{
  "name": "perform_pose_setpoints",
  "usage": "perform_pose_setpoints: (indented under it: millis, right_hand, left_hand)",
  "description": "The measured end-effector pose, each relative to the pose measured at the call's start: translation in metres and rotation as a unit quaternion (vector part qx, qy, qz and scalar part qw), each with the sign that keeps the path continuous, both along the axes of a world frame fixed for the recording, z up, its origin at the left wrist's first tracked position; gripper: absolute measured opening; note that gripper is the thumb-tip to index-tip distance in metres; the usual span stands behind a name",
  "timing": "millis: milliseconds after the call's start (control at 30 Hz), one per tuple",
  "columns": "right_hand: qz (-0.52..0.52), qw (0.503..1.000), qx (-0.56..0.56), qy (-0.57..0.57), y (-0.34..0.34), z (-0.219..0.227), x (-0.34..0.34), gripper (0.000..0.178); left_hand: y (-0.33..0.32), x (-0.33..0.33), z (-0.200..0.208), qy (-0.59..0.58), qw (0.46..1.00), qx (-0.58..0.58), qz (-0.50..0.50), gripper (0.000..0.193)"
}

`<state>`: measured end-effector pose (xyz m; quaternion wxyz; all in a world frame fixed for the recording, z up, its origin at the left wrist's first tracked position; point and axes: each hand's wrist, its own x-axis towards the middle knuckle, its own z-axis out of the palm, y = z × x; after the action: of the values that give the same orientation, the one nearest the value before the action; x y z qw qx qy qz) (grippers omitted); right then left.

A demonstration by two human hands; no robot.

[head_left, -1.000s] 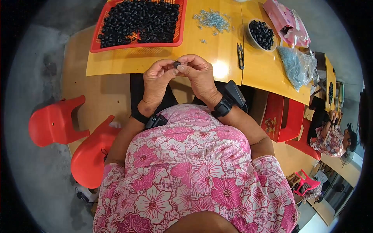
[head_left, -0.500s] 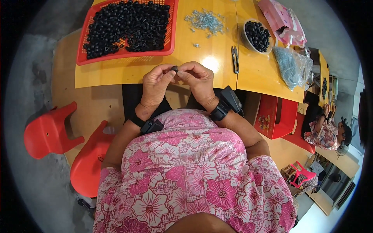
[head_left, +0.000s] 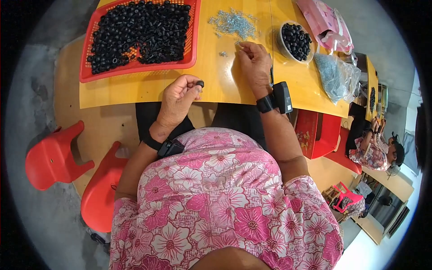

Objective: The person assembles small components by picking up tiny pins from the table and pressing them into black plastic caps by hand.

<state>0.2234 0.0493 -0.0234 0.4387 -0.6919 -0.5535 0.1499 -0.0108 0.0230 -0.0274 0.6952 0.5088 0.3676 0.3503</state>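
Note:
My left hand (head_left: pixel 177 100) is closed in a pinch on a small black ring-shaped part (head_left: pixel 200 83), held just above the near edge of the table. My right hand (head_left: pixel 256 65) is over the table, fingers bent and thumb drawn toward the index finger. Its fingertips are at the near side of a loose pile of tiny clear bluish pieces (head_left: pixel 234 23); anything between them is too small to make out. A red basket (head_left: pixel 194 45) full of small black parts (head_left: pixel 139 33) lies left of the pile. Part of the scissors (head_left: pixel 272 75) shows behind my right wrist.
On the table's right stand a tub (head_left: pixel 280 42) of round black parts, a clear bag (head_left: pixel 335 81) of bluish pieces and a pink bag (head_left: pixel 325 22). Red stools (head_left: pixel 54 157) are at the left. A person (head_left: pixel 373 148) sits at another table on the right.
My hands have come apart. The right one has moved forward and right to the bluish pile, partly covering the scissors; the left one keeps the black part near the table edge.

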Motion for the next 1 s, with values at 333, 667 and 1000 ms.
perform_pose_setpoints:
  millis: [333, 667, 1000]
  right_hand:
    - [-0.016, 0.999, 0.03, -0.007, -0.004, -0.002, -0.005, 0.016]
    - [-0.031, 0.995, -0.021, -0.093, 0.002, 0.001, -0.003, 0.016]
    - [-0.054, 0.988, -0.002, -0.142, 0.003, -0.002, -0.004, 0.008]
  left_hand:
    - [-0.001, 0.003, 0.0, -0.034, 0.999, -0.019, 0.025, 0.01]
    - [-0.001, 0.003, 0.001, -0.031, 0.999, -0.01, 0.024, 0.01]
    - [-0.001, 0.003, 0.003, -0.012, 1.0, -0.01, 0.026, 0.011]
